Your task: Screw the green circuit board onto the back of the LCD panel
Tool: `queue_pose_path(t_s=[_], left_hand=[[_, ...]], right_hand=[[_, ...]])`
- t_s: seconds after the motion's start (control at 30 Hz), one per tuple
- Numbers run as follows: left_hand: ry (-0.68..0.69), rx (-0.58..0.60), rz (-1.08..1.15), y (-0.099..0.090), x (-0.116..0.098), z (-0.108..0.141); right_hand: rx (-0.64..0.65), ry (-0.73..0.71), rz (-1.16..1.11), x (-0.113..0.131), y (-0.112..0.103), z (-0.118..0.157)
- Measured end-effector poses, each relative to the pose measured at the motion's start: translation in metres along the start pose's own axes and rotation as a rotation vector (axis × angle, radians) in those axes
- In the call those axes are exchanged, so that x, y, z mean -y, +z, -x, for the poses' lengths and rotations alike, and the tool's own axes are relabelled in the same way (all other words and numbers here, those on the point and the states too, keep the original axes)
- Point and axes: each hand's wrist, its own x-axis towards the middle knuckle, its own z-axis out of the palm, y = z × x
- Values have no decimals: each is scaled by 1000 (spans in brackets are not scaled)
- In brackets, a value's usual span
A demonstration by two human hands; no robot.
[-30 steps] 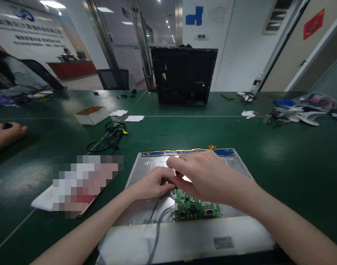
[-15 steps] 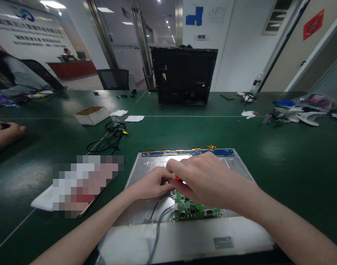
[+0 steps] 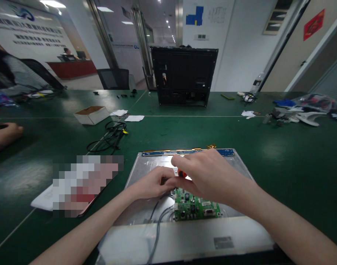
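Observation:
A metal-backed display panel [image 3: 146, 171] lies in front of me, with a green circuit board [image 3: 197, 209] on its back and a blue circuit strip [image 3: 226, 152] along its far edge. My right hand [image 3: 209, 173] is closed around an orange-and-black handle, apparently a screwdriver [image 3: 181, 173], above the board's far left corner; its tip is hidden. My left hand [image 3: 154, 182] rests on the panel just left of the board, fingers curled in by that corner. What those fingertips pinch is covered. Grey cables [image 3: 158, 232] run from the board's left side toward me.
A black monitor housing [image 3: 185, 77] stands at the back. Left are a coiled black cable [image 3: 110, 138], a white box [image 3: 92, 116] and a blurred-out flat object [image 3: 88, 187]. Another person's hand [image 3: 8, 134] is at far left. Plastic bags and scraps [image 3: 303, 110] lie at right.
My right hand has shifted slightly right and its fingers have turned, showing more of the orange handle. My left hand stays almost in place.

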Motion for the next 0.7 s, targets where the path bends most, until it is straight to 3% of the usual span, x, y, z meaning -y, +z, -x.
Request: queue_pose_path(t_s=[0.5, 0.7], left_hand=[[8, 8, 30, 0, 1, -2], [16, 11, 36, 0, 1, -2]], right_hand=[[-31, -95, -69, -3, 1, 1], [7, -23, -66, -6, -1, 0]])
